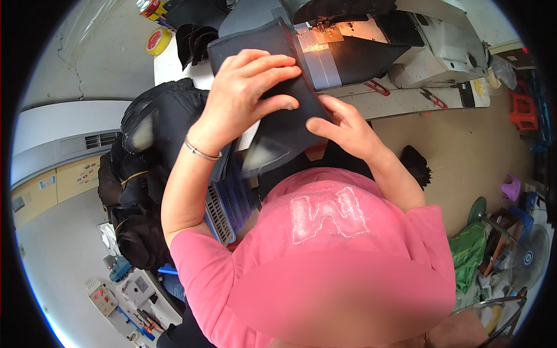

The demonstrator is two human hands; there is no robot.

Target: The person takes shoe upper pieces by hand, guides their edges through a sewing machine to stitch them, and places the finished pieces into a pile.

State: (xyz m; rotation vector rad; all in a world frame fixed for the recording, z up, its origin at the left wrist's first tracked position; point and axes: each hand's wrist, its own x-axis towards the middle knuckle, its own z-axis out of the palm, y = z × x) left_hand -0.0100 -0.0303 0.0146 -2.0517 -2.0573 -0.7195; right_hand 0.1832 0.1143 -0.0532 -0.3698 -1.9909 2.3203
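A black fabric panel [246,42] with a raised dark edge lies in front of the sewing machine's lit needle area [331,33]. My left hand [249,84] rests on it, fingers stretched out flat toward the right and thumb apart. At the panel's right edge, my right hand [351,127] has its thumb over the cloth, the other fingers partly hidden at the edge. A grey-white patch [267,155] shows on the near end of the black cloth. Another dark piece [362,61] lies right of the needle area.
Black cloth pieces [165,110] are heaped at left above a blue plastic basket [226,209]. Yellow tape [158,42] and a spray can [152,10] stand far left. Red-handled thread snips [434,98] lie on the table's right. A red stool [523,110] stands farther right.
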